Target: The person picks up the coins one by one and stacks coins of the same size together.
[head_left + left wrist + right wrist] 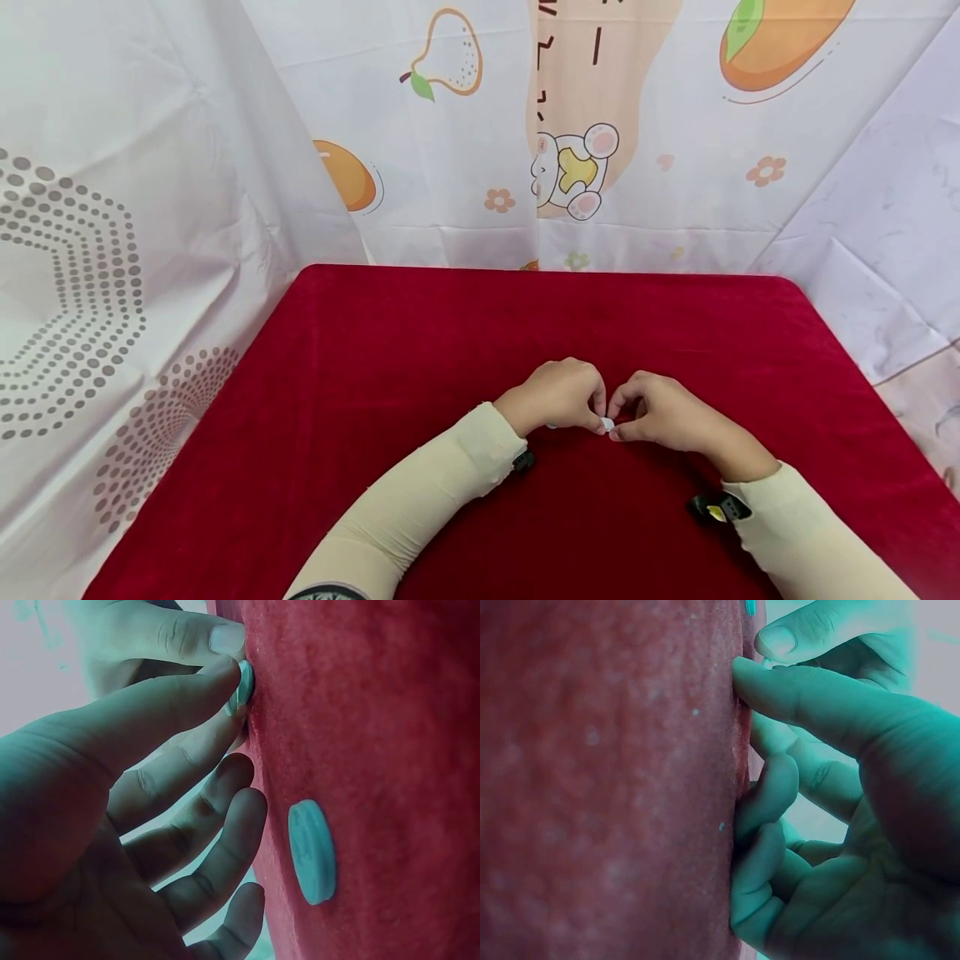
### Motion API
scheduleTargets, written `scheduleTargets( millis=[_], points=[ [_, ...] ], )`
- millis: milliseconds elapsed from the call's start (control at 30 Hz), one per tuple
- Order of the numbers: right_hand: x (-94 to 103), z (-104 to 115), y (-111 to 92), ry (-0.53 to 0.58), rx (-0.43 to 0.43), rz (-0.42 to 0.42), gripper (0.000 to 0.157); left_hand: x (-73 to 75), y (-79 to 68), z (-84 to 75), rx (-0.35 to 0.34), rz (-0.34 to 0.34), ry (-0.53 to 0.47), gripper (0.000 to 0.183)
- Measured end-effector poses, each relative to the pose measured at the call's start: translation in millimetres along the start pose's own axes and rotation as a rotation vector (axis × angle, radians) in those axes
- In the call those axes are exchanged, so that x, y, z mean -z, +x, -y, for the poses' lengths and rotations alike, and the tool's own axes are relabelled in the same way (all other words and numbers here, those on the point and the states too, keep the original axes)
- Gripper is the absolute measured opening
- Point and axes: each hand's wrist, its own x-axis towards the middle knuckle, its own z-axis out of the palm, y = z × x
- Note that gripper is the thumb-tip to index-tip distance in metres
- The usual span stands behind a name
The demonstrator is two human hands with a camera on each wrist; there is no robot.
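In the head view my left hand (558, 396) and right hand (660, 412) meet low over the red cloth. Between their fingertips is a small white disc (607, 424), its edge also showing in the left wrist view (244, 686). The left thumb and forefinger pinch it on one side, the other left fingers loosely bent. At its opposite side the right thumb and forefinger close on it; the right wrist view mostly hides this contact. A second pale round disc (313, 851), with a grooved rim, lies on the cloth beside the left hand.
A red velvet cloth (420, 333) covers the table. White printed curtains (450, 150) hang behind it and along both sides. Dark wrist devices (720, 507) sit at the cream sleeves (427, 483).
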Motion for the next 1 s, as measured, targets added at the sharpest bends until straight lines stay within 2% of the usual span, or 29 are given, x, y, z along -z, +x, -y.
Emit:
scheduleTargets(
  millis=[367,1000],
  points=[
    [0.1,1.4,-1.1,0.02,0.003,0.001,0.022,-3.0,0.8,-1.2,-0.011,0.002,0.008,0.02],
    [0.7,3.6,-1.4,0.018,-0.034,0.012,0.018,-6.1,1.1,-2.0,-0.012,-0.012,0.033,0.016]
  ],
)
